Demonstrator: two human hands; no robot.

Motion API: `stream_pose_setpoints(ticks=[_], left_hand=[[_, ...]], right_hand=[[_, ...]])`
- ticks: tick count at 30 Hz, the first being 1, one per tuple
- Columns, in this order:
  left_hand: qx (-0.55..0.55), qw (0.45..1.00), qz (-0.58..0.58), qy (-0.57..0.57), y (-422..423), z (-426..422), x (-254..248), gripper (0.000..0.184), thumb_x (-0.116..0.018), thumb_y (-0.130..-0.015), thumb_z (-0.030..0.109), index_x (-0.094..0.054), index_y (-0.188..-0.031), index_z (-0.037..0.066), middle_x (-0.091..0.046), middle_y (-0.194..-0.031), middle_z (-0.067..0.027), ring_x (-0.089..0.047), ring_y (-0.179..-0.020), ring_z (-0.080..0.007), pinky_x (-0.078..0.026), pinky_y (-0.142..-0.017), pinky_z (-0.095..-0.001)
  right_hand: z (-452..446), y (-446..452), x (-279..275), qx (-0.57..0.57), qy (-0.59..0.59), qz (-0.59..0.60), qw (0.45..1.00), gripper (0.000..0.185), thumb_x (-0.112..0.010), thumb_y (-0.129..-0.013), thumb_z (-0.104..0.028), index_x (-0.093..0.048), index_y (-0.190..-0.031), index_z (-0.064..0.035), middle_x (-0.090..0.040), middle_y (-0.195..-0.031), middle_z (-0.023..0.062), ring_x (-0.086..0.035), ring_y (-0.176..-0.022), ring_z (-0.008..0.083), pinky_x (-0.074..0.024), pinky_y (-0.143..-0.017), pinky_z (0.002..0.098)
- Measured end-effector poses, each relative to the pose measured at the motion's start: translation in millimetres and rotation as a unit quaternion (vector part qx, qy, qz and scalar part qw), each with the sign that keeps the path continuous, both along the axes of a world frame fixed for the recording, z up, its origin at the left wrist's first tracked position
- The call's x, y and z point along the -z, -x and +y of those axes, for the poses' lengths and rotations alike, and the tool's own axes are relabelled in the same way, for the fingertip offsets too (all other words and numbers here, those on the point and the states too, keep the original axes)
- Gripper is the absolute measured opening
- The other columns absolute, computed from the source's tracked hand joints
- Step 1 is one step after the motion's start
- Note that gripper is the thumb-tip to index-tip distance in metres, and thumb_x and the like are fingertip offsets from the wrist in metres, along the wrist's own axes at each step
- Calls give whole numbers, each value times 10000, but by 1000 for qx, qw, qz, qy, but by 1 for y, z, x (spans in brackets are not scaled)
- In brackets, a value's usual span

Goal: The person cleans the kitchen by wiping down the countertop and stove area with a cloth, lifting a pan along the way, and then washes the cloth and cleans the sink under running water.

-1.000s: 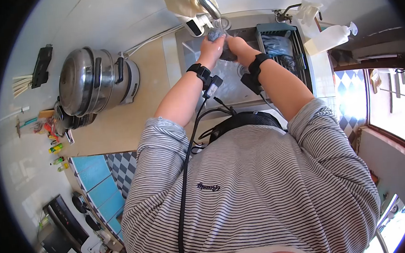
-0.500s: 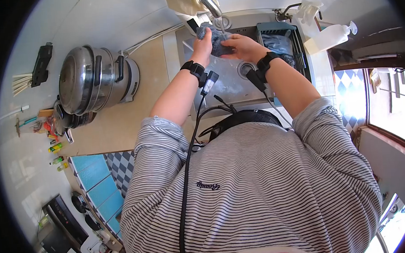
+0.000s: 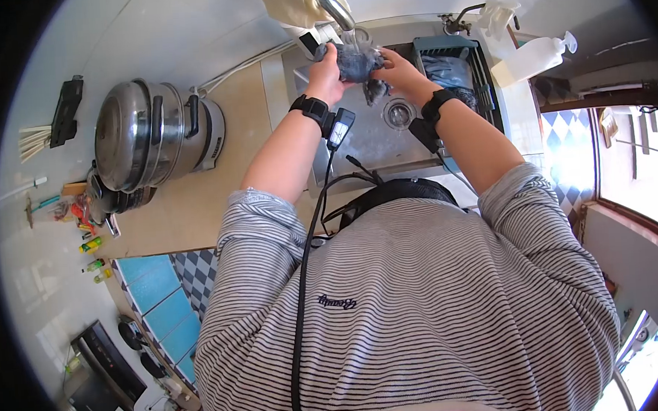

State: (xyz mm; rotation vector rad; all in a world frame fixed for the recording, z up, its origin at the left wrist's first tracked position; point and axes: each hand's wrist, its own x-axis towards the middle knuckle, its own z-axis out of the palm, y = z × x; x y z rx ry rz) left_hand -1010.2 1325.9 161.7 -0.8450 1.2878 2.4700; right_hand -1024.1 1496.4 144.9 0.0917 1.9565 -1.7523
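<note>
A wet dark grey cloth [image 3: 356, 64] is stretched between my two hands, just under the faucet [image 3: 337, 10], with water running onto it. My left hand [image 3: 326, 77] is closed around its left end, thumb on top. At the other end, my right hand [image 3: 405, 74] pinches the cloth, and a loose piece dangles below its fingers. Both hands are over the metal sink [image 3: 355, 143], up and left of the round drain [image 3: 399, 114].
A dark green basket [image 3: 451, 45] holding dark, wet-looking material stands at the sink's right. Beyond it is a white pump bottle [image 3: 531, 59]. On the counter to the left stands a steel steamer pot [image 3: 125, 131]. Cables [image 3: 327, 179] hang from my wrists toward my waist.
The cloth has gone from bunched up to stretched out between my hands, with a piece now dangling. My right hand has turned and risen slightly; the drain shows more fully.
</note>
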Motion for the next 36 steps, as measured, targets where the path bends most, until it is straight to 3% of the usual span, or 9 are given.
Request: stream_pose_setpoints(ticks=[2, 8, 15, 18, 22, 24, 26, 28, 36], left_hand=[[6, 998, -7, 60, -3, 2, -6, 365, -596, -847, 317, -499, -1103, 75, -581, -1039, -89, -593, -940, -253, -469, -808, -477], [89, 993, 66, 41, -8, -10, -7, 324, -712, -717, 64, -578, -1012, 67, -606, -963, -71, -606, -868, -211, -489, -762, -409], [180, 971, 100, 119, -15, -34, -9, 336, -503, -683, -82, -568, -1001, 6, -598, -937, -75, -597, -851, -204, -490, -774, -345], [180, 967, 110, 141, -19, -32, -8, 332, -517, -684, -80, -568, -1001, 3, -596, -929, -73, -599, -842, -215, -495, -764, -355], [105, 982, 102, 117, -20, -38, 0, 316, -542, -708, -60, -558, -1018, 1, -599, -961, -104, -600, -878, -247, -490, -799, -395], [18, 995, 81, 46, -22, -40, 0, 301, -544, -728, -48, -559, -1025, 2, -603, -967, -112, -602, -887, -261, -492, -797, -408], [13, 995, 86, 49, -20, -45, 6, 297, -541, -730, -49, -560, -1022, 2, -604, -966, -111, -603, -884, -263, -493, -794, -411], [9, 995, 89, 52, -18, -46, 12, 292, -537, -733, -50, -560, -1020, 2, -604, -964, -110, -603, -882, -266, -493, -792, -413], [14, 987, 127, 96, -7, -29, 7, 289, -574, -722, -37, -566, -1007, 8, -600, -923, -97, -603, -821, -238, -497, -760, -384]], right_hand=[[-1, -1, -8, -116, -65, 18, 991, 749, -712, -687, -229, -352, -1342, -199, -530, -1166, 88, -532, -932, 181, -444, -686, 345], [-4, -1, 0, -160, -133, 72, 976, 828, -775, -578, -130, -397, -1313, -170, -585, -1079, 99, -585, -904, 210, -517, -600, 299], [-16, 2, 10, -162, -36, 124, 978, 726, -726, -601, 0, -456, -1256, -157, -601, -1035, 111, -618, -802, 201, -528, -559, 295], [-17, 7, 9, -226, -109, 90, 964, 611, -704, -635, -3, -502, -1200, -115, -610, -997, 112, -625, -724, 196, -531, -559, 291], [-13, 8, 10, -176, -111, 141, 968, 511, -703, -679, -54, -522, -1156, -61, -616, -964, 114, -630, -677, 186, -530, -559, 278], [-12, 3, 4, -30, -192, 92, 977, 470, -713, -712, -128, -525, -1132, -34, -617, -934, 126, -630, -651, 165, -526, -558, 265], [-17, 8, 17, -26, -130, 51, 990, 415, -724, -724, -198, -564, -1061, -17, -622, -919, 128, -637, -666, 161, -533, -575, 260], [-26, 0, 3, -7, 84, -120, 989, 302, -692, -763, -192, -597, -976, 1, -628, -892, 121, -640, -671, 175, -544, -595, 274], [-22, 8, 14, 55, 118, -98, 987, 209, -594, -825, -144, -600, -928, 37, -632, -823, 100, -647, -681, 189, -545, -599, 273]])
